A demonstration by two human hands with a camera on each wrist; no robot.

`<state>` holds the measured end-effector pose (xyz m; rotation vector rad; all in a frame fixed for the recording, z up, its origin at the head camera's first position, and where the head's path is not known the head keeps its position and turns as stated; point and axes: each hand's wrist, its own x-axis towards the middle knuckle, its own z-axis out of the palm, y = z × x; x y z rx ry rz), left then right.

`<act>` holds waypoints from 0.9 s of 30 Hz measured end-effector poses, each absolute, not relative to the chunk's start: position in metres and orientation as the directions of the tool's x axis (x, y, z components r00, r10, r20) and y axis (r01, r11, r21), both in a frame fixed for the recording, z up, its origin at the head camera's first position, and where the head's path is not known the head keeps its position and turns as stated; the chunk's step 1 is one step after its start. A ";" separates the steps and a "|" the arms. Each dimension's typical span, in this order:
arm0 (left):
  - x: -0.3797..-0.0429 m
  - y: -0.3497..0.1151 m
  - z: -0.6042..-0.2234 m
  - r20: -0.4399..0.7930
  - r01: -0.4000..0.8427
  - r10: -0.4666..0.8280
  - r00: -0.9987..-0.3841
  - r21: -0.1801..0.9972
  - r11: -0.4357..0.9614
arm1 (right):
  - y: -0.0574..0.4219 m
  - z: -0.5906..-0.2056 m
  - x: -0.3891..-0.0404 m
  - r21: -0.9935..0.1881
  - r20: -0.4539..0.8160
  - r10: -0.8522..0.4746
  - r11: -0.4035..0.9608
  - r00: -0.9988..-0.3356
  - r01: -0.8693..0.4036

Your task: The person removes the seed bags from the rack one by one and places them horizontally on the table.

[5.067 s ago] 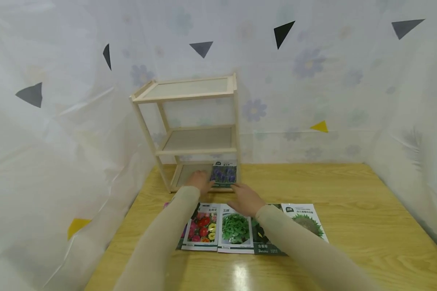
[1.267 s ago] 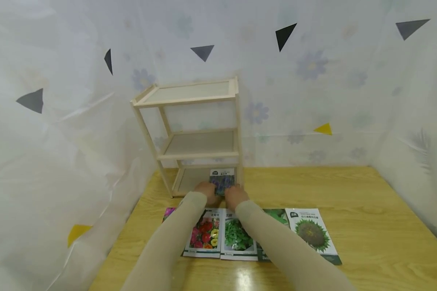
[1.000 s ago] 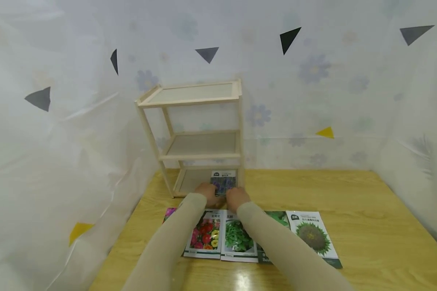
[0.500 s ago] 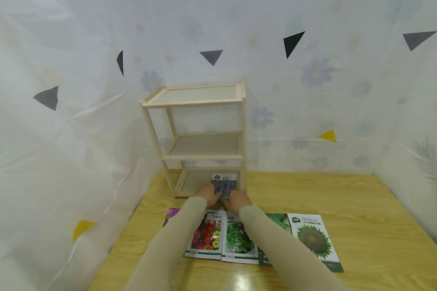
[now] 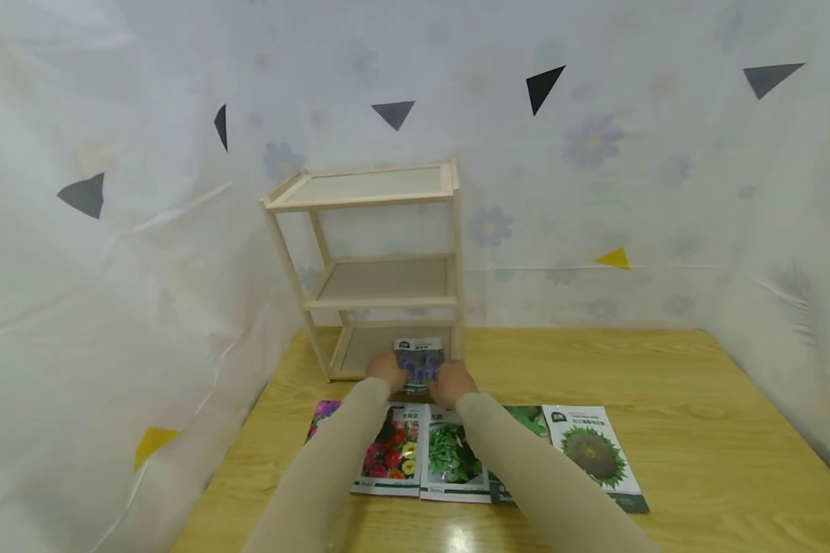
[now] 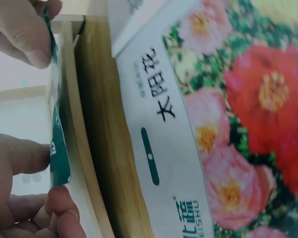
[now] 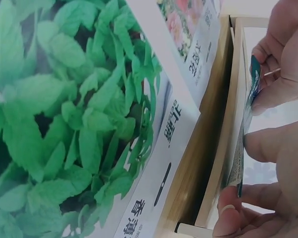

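A seed packet with purple flowers [image 5: 418, 362] is at the front of the bottom shelf of a small wooden rack [image 5: 380, 303]. My left hand [image 5: 387, 372] pinches its left edge between thumb and fingers. At the opposite edge, my right hand [image 5: 453, 383] pinches it likewise. Both wrist views show the packet [image 6: 58, 144] [image 7: 244, 139] nearly edge-on, close to the rack's front rail [image 7: 228, 119]. Below the hands lie a red-and-yellow flower packet [image 5: 390, 453] and a green leaf packet [image 5: 454, 457], each partly covered by a forearm.
A sunflower packet [image 5: 595, 453] ends the row at the right, next to a mostly hidden dark green packet [image 5: 529, 419]. At the left end a pink-purple packet [image 5: 323, 409] shows partly. The wooden table [image 5: 664, 384] extends right, and a white patterned sheet [image 5: 595, 192] hangs behind the rack.
Five seconds ago the purple-flower packet lay at the bottom shelf's right side, with my hands spread beside it. Now both hands pinch it, slightly further left and nearer me.
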<state>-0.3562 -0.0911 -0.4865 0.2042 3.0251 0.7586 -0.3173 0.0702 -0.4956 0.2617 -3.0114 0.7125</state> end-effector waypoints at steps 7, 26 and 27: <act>-0.353 -0.097 -0.483 0.032 0.096 0.092 -0.995 0.516 0.851 | 0.068 -0.488 -0.314 -0.504 0.085 -0.139 0.848 -0.987 -0.163; -0.325 -0.094 -0.476 0.105 0.102 0.038 -0.994 0.711 0.696 | 0.085 -0.494 -0.300 -0.665 0.097 -0.125 0.730 -0.987 -0.158; -0.323 -0.095 -0.477 0.107 0.098 0.029 -0.994 0.725 0.682 | 0.085 -0.494 -0.299 -0.667 0.093 -0.128 0.728 -0.987 -0.158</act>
